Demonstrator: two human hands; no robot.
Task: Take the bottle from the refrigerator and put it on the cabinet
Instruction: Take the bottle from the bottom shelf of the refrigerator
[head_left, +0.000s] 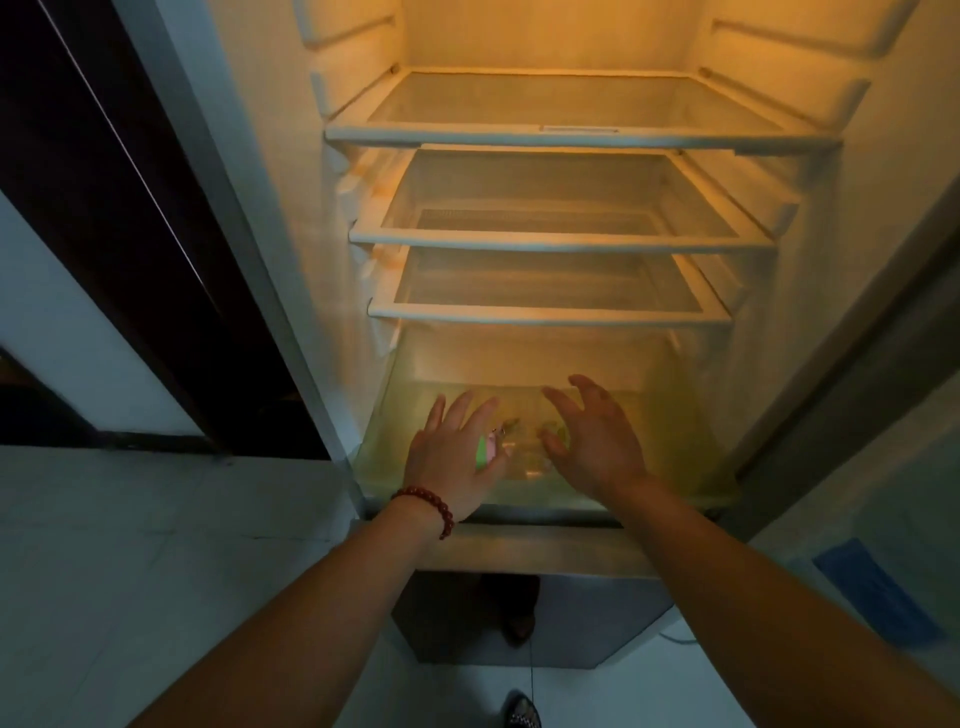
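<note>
The refrigerator stands open in front of me, lit yellow inside. A clear bottle with a green and pink label lies in the bottom crisper drawer, partly hidden by my hands. My left hand, with a red bead bracelet on the wrist, reaches over the drawer with fingers spread, just left of the bottle. To the bottle's right, my right hand hovers with its fingers loosely spread and bent. Neither hand holds anything. The cabinet is not in view.
Three glass shelves sit above the drawer, with nothing on them. A dark door frame and white tiled floor lie to the left. The fridge door stands at the right. My foot shows below.
</note>
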